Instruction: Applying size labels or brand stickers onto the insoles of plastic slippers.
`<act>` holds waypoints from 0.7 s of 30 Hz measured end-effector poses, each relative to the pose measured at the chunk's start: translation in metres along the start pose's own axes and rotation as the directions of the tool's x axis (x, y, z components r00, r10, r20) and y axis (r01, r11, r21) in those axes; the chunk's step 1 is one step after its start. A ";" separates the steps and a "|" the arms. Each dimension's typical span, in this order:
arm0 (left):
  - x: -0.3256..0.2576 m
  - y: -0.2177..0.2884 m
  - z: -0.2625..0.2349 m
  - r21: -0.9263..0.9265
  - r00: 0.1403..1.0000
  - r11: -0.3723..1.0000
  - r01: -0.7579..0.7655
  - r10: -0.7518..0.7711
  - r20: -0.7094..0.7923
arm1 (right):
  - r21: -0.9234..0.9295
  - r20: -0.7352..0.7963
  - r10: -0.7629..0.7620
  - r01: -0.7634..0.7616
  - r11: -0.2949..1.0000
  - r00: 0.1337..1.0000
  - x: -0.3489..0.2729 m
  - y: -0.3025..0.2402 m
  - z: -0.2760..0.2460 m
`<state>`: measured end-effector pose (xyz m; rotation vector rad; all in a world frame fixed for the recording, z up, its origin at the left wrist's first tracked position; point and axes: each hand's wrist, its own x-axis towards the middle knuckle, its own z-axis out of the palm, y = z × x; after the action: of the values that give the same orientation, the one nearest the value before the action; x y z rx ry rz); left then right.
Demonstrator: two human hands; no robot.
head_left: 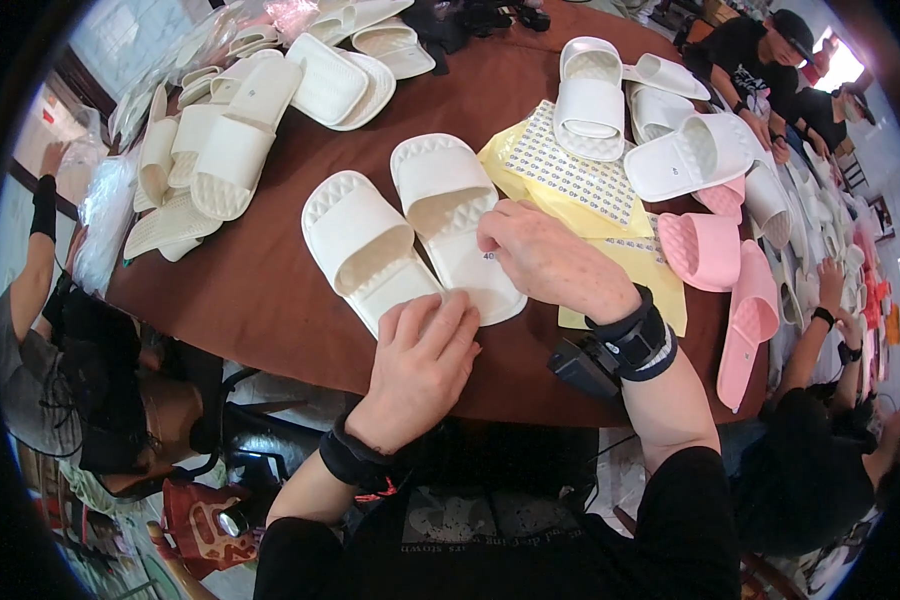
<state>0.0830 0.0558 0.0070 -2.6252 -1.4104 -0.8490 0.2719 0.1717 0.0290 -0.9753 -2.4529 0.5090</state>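
Two cream slide slippers lie side by side before me, the left slipper (355,240) and the right slipper (440,180), toes pointing away. My left hand (425,350) holds the heel end with its fingers bent and close together, covering part of both heels. Over the right slipper's insole, my right hand (560,255) has curled fingers pressed against it. A small printed sticker (488,256) shows on the insole beside these fingertips; what they pinch, if anything, is hidden. Sheets of small printed stickers (570,170) on yellow backing lie beyond and right of my right hand.
More cream slippers (235,150) are piled at the far left. White slippers (685,155) and pink slippers (748,320) lie on the right of the brown-covered table (240,300). Plastic bags (105,225) line the left edge. Other people (760,60) work around the table.
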 end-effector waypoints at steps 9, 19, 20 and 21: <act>-0.023 0.009 0.009 0.007 0.999 1.000 0.002 -0.002 -0.049 | -0.026 0.006 -0.013 0.013 1.000 1.000 0.000 -0.001 0.000; -0.012 0.014 0.009 0.019 0.999 1.000 -0.006 0.007 -0.032 | -0.065 0.011 0.016 -0.015 0.998 1.000 0.001 -0.005 0.000; -0.011 0.014 0.009 0.018 0.999 1.000 -0.007 0.008 -0.033 | -0.066 0.011 0.017 -0.016 0.998 1.000 0.000 -0.005 0.000; -0.011 0.014 0.010 0.020 0.999 1.000 -0.012 0.013 -0.033 | -0.059 -0.001 0.006 -0.006 0.998 1.000 -0.001 -0.004 0.001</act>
<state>0.0941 0.0421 -0.0034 -2.5903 -1.3859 -0.8691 0.2694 0.1682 0.0302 -1.0069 -2.4775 0.4402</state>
